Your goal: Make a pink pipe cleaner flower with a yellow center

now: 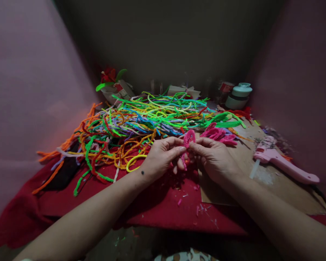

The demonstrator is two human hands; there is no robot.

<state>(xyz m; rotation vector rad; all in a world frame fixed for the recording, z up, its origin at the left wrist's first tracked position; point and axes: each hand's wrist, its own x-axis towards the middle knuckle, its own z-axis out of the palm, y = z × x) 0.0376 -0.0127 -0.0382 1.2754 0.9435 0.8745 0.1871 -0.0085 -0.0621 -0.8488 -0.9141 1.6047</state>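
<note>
Between both hands is a pink pipe cleaner (pixel 189 136) bent into a petal-like loop, with a short tail hanging below it. My left hand (pixel 163 156) pinches the loop's left side between thumb and fingertips. From the other side, my right hand (pixel 210 154) grips its lower right edge, also closed. Just behind my right hand, several finished pink loops (pixel 220 135) lie in a bunch on the cardboard. A large heap of coloured pipe cleaners (pixel 152 119) spreads behind my hands, mostly green, yellow, orange and purple.
A pink glue gun (pixel 285 163) lies on a cardboard sheet (pixel 239 192) at the right, its cord running off to the edge. A mint-lidded jar (pixel 239 96) stands at the back right. Pink scraps (pixel 179 202) dot the red cloth (pixel 157 214). A yellow ring (pixel 134 163) lies near my left wrist.
</note>
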